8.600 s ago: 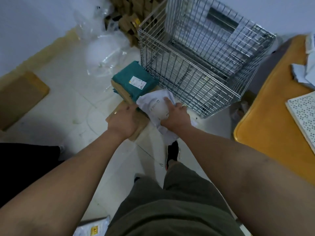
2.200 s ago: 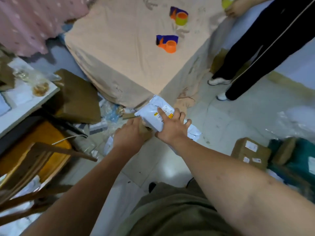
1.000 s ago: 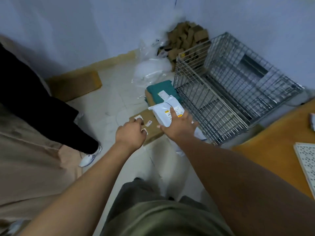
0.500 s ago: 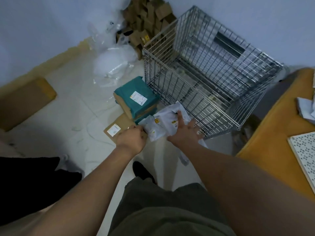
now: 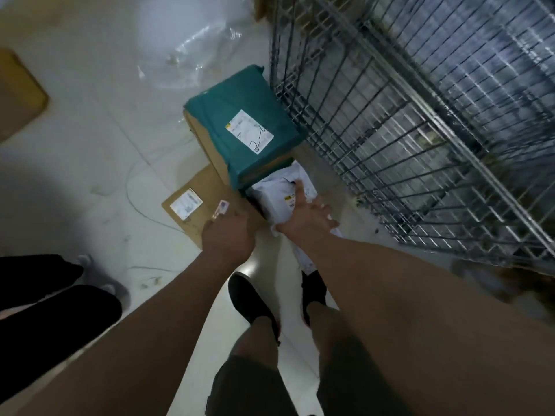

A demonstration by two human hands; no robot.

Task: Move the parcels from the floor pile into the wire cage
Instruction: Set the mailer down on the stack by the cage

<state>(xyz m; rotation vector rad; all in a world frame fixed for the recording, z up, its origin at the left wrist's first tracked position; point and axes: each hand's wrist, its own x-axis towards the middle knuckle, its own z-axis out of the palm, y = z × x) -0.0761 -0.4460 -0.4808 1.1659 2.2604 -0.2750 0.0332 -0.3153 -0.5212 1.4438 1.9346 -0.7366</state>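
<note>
The wire cage (image 5: 420,130) fills the upper right, standing on the white floor. Beside its near-left corner lies a small pile: a teal parcel (image 5: 240,115) with a white label on top of a brown box, a flat cardboard parcel (image 5: 204,187) with labels, and a white plastic mailer (image 5: 276,193). My right hand (image 5: 306,217) lies flat on the white mailer, fingers spread, pressing it down against the floor just outside the cage. My left hand (image 5: 228,238) is curled over the near edge of the flat cardboard parcel, its fingertips hidden.
Crumpled clear plastic wrap (image 5: 186,34) lies on the floor beyond the pile. A brown box (image 5: 18,97) sits at the far left edge. Another person's dark trouser legs (image 5: 45,310) stand at lower left. My black shoes (image 5: 249,298) are right behind the parcels.
I have bent lower and closer to the pile. The white mailer went down to the floor beside the teal parcel, and my left hand shifted from the mailer's edge onto the flat cardboard parcel.
</note>
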